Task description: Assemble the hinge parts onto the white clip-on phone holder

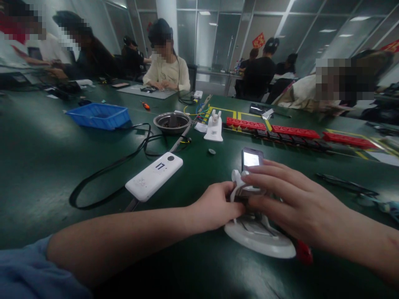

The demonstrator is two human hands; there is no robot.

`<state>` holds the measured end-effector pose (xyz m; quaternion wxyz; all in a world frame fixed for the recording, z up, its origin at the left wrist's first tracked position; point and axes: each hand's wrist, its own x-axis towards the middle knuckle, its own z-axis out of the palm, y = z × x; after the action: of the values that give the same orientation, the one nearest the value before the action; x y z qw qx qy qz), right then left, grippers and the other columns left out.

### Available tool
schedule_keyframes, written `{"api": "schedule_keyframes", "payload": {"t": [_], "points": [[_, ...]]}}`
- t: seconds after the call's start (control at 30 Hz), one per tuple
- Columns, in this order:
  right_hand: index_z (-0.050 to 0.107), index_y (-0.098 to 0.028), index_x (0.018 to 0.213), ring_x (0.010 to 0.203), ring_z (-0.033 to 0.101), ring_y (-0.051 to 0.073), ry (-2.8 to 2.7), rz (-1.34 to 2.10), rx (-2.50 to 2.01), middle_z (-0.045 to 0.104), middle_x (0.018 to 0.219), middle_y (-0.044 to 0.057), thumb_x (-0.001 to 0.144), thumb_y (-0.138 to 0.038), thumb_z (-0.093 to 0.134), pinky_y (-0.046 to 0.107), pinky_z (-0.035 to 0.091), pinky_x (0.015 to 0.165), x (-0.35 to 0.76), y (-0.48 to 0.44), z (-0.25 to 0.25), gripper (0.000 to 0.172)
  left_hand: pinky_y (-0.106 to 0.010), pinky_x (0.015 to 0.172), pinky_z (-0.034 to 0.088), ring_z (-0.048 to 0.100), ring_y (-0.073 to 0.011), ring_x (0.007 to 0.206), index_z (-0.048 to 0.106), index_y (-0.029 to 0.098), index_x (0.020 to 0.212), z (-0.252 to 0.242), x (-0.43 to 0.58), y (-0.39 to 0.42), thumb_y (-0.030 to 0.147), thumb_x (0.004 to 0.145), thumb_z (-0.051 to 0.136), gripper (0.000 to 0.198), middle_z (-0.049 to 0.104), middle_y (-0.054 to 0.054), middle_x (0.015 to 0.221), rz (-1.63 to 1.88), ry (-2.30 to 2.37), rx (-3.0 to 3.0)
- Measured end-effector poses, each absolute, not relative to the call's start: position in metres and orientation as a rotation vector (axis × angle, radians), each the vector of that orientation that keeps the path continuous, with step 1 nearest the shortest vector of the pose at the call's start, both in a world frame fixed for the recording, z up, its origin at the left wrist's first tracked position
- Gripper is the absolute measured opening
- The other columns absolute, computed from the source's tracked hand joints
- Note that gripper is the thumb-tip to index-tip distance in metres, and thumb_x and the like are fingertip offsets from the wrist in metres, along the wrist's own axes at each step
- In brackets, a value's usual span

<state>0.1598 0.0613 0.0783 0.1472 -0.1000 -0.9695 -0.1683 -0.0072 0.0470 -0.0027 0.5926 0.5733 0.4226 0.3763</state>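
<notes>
A white phone stand with a round base (260, 241) sits on the dark green table near me. A phone (252, 160) with a lit screen rests in its clamp. My left hand (215, 207) grips the clamp from the left side. My right hand (286, 199) lies over the clamp and the phone's lower part, fingers stretched out to the left. A red object (304, 251) peeks out beside the base under my right wrist.
A white power bank (154, 175) with a black cable lies to the left. Further back are a blue tray (99, 115), a metal bowl (172, 121), another white stand (214, 126), red strips (294, 131) and a small round part (212, 151). Several people sit around the table.
</notes>
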Motion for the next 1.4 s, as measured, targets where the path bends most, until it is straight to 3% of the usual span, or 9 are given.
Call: {"api": "schedule_keyframes", "payload": {"t": [0.2, 0.57, 0.73, 1.03, 1.17, 1.3, 1.4], "points": [[0.057, -0.017, 0.081, 0.114, 0.036, 0.028, -2.604, -0.369, -0.576, 0.045, 0.112, 0.011, 0.08, -0.019, 0.048, 0.048, 0.037, 0.09, 0.173, 0.052, 0.076, 0.009, -0.032, 0.074, 0.045, 0.058, -0.0212, 0.086, 0.056, 0.014, 0.099, -0.004, -0.008, 0.05, 0.021, 0.066, 0.058, 0.033, 0.061, -0.008, 0.093, 0.862, 0.996, 1.264], [0.063, -0.021, 0.065, 0.115, 0.035, 0.025, -2.669, 0.067, -0.737, 0.044, 0.118, 0.004, 0.075, -0.02, 0.055, 0.046, 0.038, 0.088, 0.161, 0.06, 0.067, 0.012, -0.026, 0.064, 0.043, 0.057, -0.0165, 0.075, 0.056, 0.014, 0.089, 0.0, -0.014, 0.052, 0.02, 0.059, 0.066, 0.033, 0.061, -0.004, 0.084, 0.774, 0.871, 1.217], [0.063, -0.022, 0.063, 0.111, 0.038, 0.026, -2.679, 0.118, -0.795, 0.046, 0.116, 0.004, 0.072, -0.023, 0.056, 0.046, 0.04, 0.086, 0.158, 0.062, 0.068, 0.012, -0.029, 0.071, 0.042, 0.056, -0.0168, 0.078, 0.055, 0.014, 0.09, 0.003, -0.017, 0.057, 0.018, 0.057, 0.068, 0.036, 0.059, -0.004, 0.087, 0.711, 0.837, 1.158], [0.061, -0.021, 0.06, 0.108, 0.04, 0.024, -2.649, 0.1, -0.853, 0.05, 0.109, 0.005, 0.07, -0.018, 0.056, 0.043, 0.038, 0.086, 0.153, 0.062, 0.063, 0.012, -0.029, 0.075, 0.041, 0.055, -0.0158, 0.083, 0.052, 0.015, 0.096, 0.002, -0.017, 0.057, 0.015, 0.061, 0.065, 0.038, 0.058, -0.005, 0.093, 0.708, 0.785, 1.145], [0.057, -0.018, 0.059, 0.096, 0.047, 0.023, -2.671, 0.05, -0.832, 0.049, 0.105, 0.007, 0.069, -0.014, 0.055, 0.038, 0.045, 0.076, 0.148, 0.062, 0.064, 0.011, -0.027, 0.068, 0.042, 0.055, -0.0154, 0.077, 0.053, 0.014, 0.094, 0.005, -0.016, 0.055, 0.011, 0.06, 0.061, 0.034, 0.058, -0.003, 0.087, 0.699, 0.842, 1.224], [0.054, -0.014, 0.067, 0.079, 0.051, 0.02, -2.689, -0.221, -0.749, 0.048, 0.098, 0.012, 0.071, -0.011, 0.05, 0.031, 0.047, 0.06, 0.148, 0.061, 0.064, 0.006, -0.028, 0.069, 0.044, 0.056, -0.0176, 0.078, 0.053, 0.014, 0.094, 0.007, -0.016, 0.054, 0.011, 0.058, 0.061, 0.036, 0.058, -0.005, 0.087, 0.697, 0.888, 1.296], [0.051, -0.013, 0.08, 0.083, 0.05, 0.024, -2.657, -0.492, -0.645, 0.046, 0.098, 0.014, 0.077, -0.016, 0.045, 0.032, 0.047, 0.058, 0.151, 0.059, 0.062, 0.008, -0.031, 0.071, 0.045, 0.057, -0.0199, 0.08, 0.053, 0.013, 0.094, 0.006, -0.016, 0.054, 0.011, 0.057, 0.062, 0.038, 0.059, -0.006, 0.088, 0.715, 0.908, 1.322]]}}
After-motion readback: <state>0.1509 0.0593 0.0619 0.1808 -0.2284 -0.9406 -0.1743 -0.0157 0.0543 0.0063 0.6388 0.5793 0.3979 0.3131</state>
